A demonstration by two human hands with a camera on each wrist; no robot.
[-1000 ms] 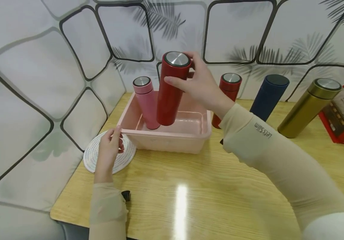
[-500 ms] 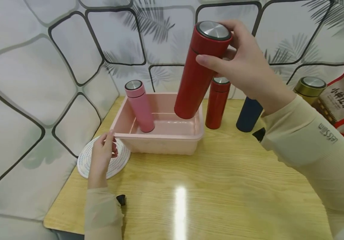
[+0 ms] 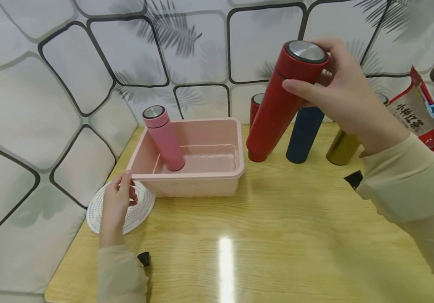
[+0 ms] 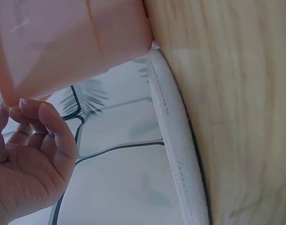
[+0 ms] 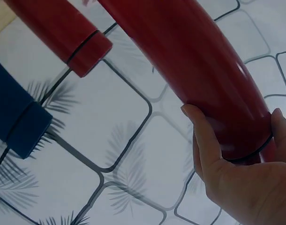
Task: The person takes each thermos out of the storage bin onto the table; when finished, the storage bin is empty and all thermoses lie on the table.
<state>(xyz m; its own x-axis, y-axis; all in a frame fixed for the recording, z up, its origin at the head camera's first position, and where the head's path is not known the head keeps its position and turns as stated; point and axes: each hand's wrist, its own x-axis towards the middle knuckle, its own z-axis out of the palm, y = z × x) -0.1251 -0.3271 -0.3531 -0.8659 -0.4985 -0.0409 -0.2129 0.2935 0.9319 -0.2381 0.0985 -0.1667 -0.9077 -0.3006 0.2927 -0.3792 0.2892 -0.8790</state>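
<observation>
My right hand [image 3: 315, 73] grips a tall red flask [image 3: 273, 113] near its steel-topped lid and holds it tilted in the air, right of the pink basin [image 3: 186, 174]. The right wrist view shows the fingers of that right hand [image 5: 237, 154] wrapped round the red flask [image 5: 194, 61]. A pink flask [image 3: 163, 139] stands leaning inside the basin. My left hand [image 3: 122, 189] holds the basin's near left corner, and its fingertips [image 4: 35, 105] sit under the basin's rim [image 4: 63, 51].
Behind the held flask stand a second red flask [image 3: 256, 101], a navy flask [image 3: 304, 134] and a gold flask [image 3: 339, 147]. A red and white bag [image 3: 414, 113] leans at the far right. A round white mat [image 3: 137, 210] lies under my left hand. A patterned wall closes off the back and left.
My right hand has lifted the red flask out of the basin and carried it right, in front of the standing flasks. My left hand has stayed on the basin's corner.
</observation>
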